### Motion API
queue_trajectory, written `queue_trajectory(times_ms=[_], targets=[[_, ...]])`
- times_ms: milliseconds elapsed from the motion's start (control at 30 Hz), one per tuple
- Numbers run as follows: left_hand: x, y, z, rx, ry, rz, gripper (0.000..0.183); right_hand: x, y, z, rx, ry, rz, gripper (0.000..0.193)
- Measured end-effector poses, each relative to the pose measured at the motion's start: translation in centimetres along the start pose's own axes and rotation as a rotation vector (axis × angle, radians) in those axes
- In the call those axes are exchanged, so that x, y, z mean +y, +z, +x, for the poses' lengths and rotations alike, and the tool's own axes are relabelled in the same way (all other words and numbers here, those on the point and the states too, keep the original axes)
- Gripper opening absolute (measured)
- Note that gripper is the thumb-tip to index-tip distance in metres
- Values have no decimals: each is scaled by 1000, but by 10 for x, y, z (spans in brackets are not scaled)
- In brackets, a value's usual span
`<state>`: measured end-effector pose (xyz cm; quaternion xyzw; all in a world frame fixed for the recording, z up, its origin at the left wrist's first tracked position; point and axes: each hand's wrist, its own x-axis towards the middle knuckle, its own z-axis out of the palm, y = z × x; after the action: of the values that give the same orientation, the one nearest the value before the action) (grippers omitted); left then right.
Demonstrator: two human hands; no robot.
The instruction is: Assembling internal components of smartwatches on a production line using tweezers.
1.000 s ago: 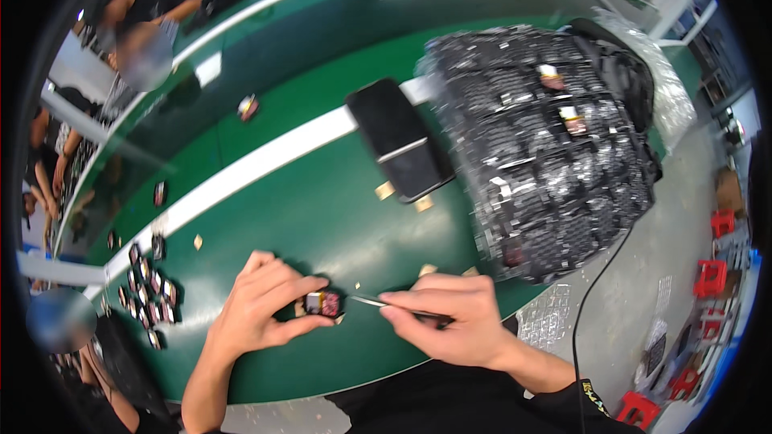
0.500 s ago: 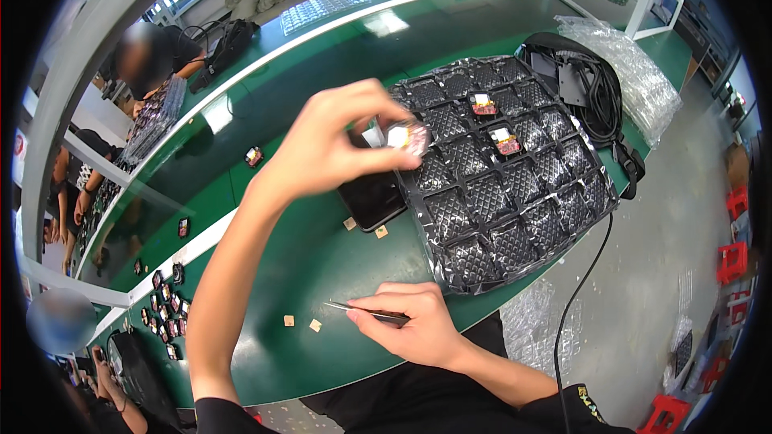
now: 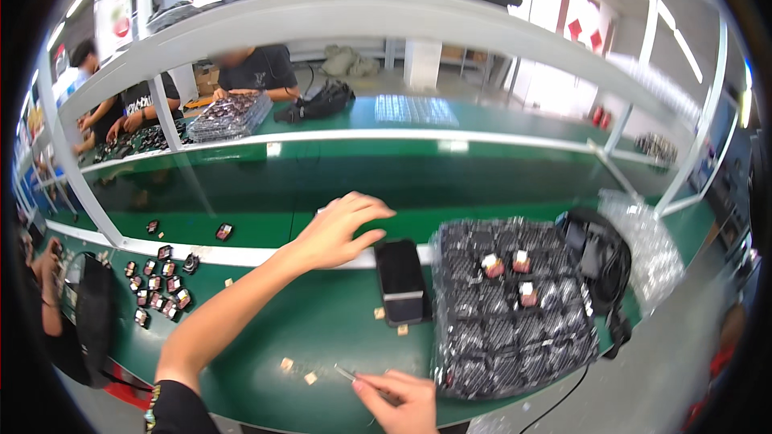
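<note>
Head view: at left, your green table [image 3: 241, 354] carries a cluster of small modules [image 3: 174, 284], roughly a dozen, all outside the black tray [image 3: 478, 354], so plenty left; squarish, dark-edged, pale and reddish faces. Two loose modules [image 3: 223, 231] lie above them, beyond the white strip [image 3: 241, 255]. Lower, left of centre: two tan squares [image 3: 287, 364], thin, flat, loose on the table. Your left hand [image 3: 334, 233] hangs near mid-frame, thumb and fingers apart, nothing visible between them. Your right hand [image 3: 402, 402], bottom centre, is clamped on a slim metal tool [image 3: 346, 373], straight, tip angled up-left. Just right of centre, a smooth black slab [image 3: 398, 269], phone-like, lies beside the tray, more tan squares near its lower end. Tray, right of centre: moulded grid, cross-hatched pockets, shiny crinkled plastic. Done as far as shows: three modules [image 3: 527, 294] in its upper half; most pockets show none, so early stage, I'd judge. Far right: soft black bag [image 3: 595, 253], then crinkly clear plastic sheets [image 3: 643, 249].
</note>
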<state>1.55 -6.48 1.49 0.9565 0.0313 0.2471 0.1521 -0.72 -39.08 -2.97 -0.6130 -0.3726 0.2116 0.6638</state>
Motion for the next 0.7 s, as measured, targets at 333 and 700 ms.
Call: queue_trajectory(times_ms=[333,700], targets=[[-101,-13,-65,-14,-208,-72,42,1,6,-1,-85,-6,-103,12],[29,-34,-140,-262,38,-51,53,4,-5,17,-135,-40,-249,16]])
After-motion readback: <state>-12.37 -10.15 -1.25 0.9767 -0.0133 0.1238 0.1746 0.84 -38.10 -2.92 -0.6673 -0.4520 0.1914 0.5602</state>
